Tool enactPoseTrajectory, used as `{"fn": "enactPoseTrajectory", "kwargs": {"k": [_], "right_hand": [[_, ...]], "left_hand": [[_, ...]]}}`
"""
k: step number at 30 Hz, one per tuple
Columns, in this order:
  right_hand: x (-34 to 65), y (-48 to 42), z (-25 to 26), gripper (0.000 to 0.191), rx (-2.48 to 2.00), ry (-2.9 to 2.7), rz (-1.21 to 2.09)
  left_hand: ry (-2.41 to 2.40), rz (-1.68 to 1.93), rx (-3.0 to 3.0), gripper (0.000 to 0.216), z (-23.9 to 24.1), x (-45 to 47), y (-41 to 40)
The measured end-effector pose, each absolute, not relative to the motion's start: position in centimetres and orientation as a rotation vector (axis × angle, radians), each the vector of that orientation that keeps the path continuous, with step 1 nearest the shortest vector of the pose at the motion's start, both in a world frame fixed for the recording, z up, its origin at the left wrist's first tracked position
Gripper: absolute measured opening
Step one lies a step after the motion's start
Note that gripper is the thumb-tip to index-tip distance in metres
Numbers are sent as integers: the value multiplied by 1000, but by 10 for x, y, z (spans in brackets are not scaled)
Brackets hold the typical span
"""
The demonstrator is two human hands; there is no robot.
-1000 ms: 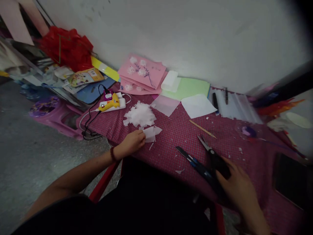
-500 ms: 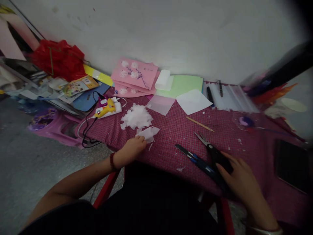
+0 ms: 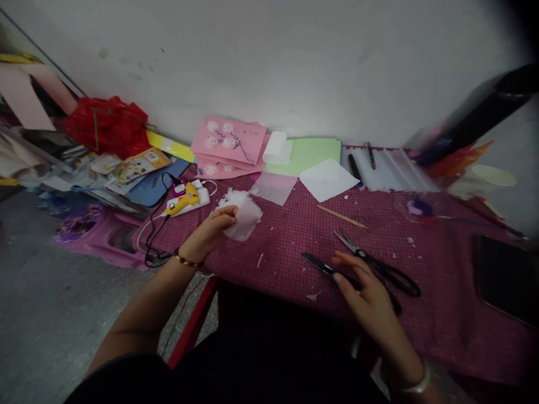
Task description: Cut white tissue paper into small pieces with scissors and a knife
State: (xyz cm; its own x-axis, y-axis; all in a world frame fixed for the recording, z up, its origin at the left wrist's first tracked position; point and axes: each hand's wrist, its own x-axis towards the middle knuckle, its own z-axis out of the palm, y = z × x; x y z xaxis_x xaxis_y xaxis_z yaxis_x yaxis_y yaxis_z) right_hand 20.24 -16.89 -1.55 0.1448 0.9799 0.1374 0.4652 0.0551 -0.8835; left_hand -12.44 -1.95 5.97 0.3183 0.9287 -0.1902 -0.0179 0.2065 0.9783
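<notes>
My left hand (image 3: 210,231) is raised a little above the red checked tablecloth (image 3: 295,241) and pinches a few white paper pieces (image 3: 244,223), right in front of the pile of white paper scraps (image 3: 240,199). My right hand (image 3: 364,294) lies low over the cloth with its fingers stretched out. The fingertips are at the blue-handled cutter (image 3: 324,267). The black scissors (image 3: 381,265) lie on the cloth just right of that hand, apart from it.
A yellow glue gun (image 3: 183,201) with black cable sits at the left edge. Pink flower cards (image 3: 229,140), green paper (image 3: 309,152), a white sheet (image 3: 326,179) and pens (image 3: 354,166) line the wall. A wooden stick (image 3: 342,216) lies mid-table, a dark tablet (image 3: 505,278) at right.
My left hand lifted the white paper pieces off the cloth and up toward the scrap pile. My right hand let go of the black scissors and moved left to the blue-handled cutter.
</notes>
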Motion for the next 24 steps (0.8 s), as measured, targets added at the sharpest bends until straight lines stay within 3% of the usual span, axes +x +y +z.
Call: {"fn": "enactPoseTrajectory", "kwargs": {"k": [6,12,16,21,24], "right_hand": [[131,-129,-18,60,-1051,-904,1483],[92,-105,-10,57,-613,-518,1941],[83,-102,-6,49,-524,-471,1991],[80,-102,-5,39,-727,-418,1874],[78,-100,-6,36,-829,-432,1781]], "left_hand": [[883,891,820,25,74,-105,-26],[865,868,724,21,74,-93,-35],[850,852,612,18,68,-92,-33],[823,887,535,21,49,-99,-34],[729,1008,527,52,28,-95,-52]]}}
